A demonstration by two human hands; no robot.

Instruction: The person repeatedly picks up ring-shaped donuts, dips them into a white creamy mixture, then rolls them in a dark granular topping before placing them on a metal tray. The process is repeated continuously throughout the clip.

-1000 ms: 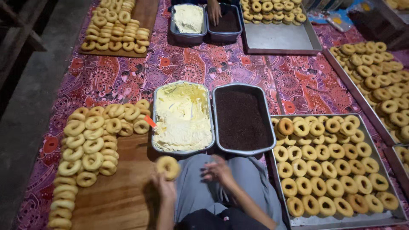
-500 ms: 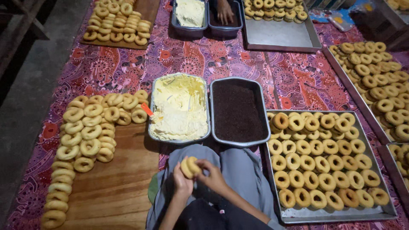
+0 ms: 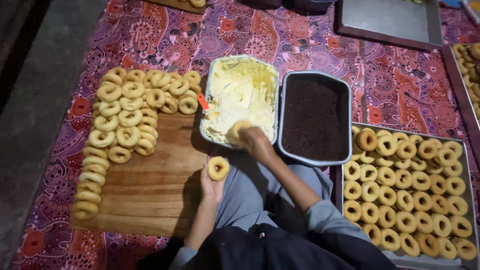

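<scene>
The right hand [image 3: 256,141] closes on a doughnut half [image 3: 239,129], pressing it flat-side down into the cream tray [image 3: 216,90] just ahead of it. The left hand [image 3: 212,184] grips another doughnut half [image 3: 218,168] upright, hole facing the camera; a ring has no long axis. Pressed too hard, the half could tear or pick up uneven cream. The chocolate sprinkle tray [image 3: 345,100] sits right of the right hand.

1. I count two hands: the left hand [image 3: 212,182] and the right hand [image 3: 255,141], each holding one doughnut half [image 3: 218,168].
2. Two tubs: cream tub [image 3: 241,97], sprinkle tub [image 3: 315,117].
3. One wooden board [image 3: 150,185].
4. Three metal trays; the nearest tray [image 3: 467,150] holds roughly forty doughnuts.
</scene>
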